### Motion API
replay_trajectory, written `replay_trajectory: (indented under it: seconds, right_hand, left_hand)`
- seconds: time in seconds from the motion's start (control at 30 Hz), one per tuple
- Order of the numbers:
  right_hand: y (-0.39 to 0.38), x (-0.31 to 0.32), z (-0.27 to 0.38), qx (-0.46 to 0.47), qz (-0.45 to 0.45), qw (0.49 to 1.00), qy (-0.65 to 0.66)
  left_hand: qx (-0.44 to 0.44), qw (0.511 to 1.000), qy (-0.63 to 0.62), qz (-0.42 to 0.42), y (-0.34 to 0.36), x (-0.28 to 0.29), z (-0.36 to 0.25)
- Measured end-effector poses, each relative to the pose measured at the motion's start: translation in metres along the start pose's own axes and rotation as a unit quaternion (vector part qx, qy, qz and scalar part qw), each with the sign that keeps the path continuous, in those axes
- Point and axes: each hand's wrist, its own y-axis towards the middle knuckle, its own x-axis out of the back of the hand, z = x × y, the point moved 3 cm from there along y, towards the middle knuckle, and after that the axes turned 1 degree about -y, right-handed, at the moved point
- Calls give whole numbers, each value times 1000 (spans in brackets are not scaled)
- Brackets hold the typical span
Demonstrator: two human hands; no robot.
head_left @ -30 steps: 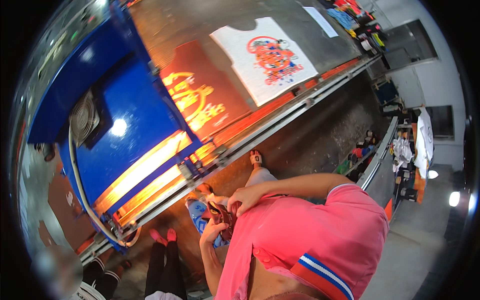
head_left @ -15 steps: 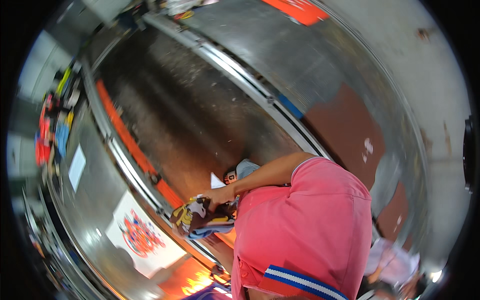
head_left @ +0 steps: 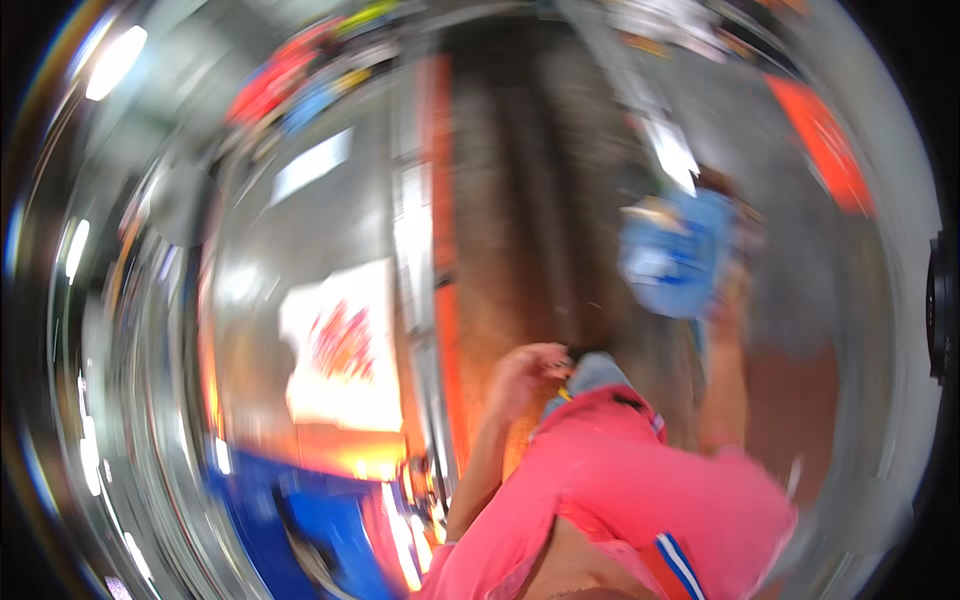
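Observation:
My right arm reaches out over the table on the right. The right hand (head_left: pixel 734 292) grips a bunched light blue cloth (head_left: pixel 668 262) with brown and yellowish parts at its far edge. Motion smears the cloth, and it covers part of the fingers. In front of my body is my left hand (head_left: pixel 530 372), its fingers bent beside a dark thing and a grey shape. Blur keeps me from seeing whether it holds anything. A pink shirt (head_left: pixel 640 470) with a striped collar covers my torso.
A long table (head_left: pixel 250 235) on the left bears a white sheet with a red print (head_left: pixel 345 345), a pale sheet (head_left: pixel 312 165) and colourful items. A dark floor aisle (head_left: pixel 520 200) runs between the tables. An orange-red sheet (head_left: pixel 825 145) lies on the right table.
The view has turned, and the aisle now runs nearly straight ahead. My right hand has swung from the left table's edge out to the right with the cloth. My left hand has come into view.

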Motion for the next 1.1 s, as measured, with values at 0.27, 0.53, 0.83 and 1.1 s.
replay_trajectory:
  seconds: [0.27, 0.53, 0.83, 1.1]
  right_hand:
    - [80, -150, -105, -42, 160, 926, -340]
    - [88, -179, -158, -14, 236, 865, -444]
    - [101, -30, -51, 50, 23, 889, -454]
    - [3, 156, 73, 137, -213, 805, -536]
  left_hand:
    - [-46, 980, -58, -187, -132, 54, 64]
    - [-199, 884, -214, -364, -190, 47, 111]
    - [-41, 909, -139, -390, -223, 47, 153]
    - [13, 834, -99, -543, -341, 57, 209]
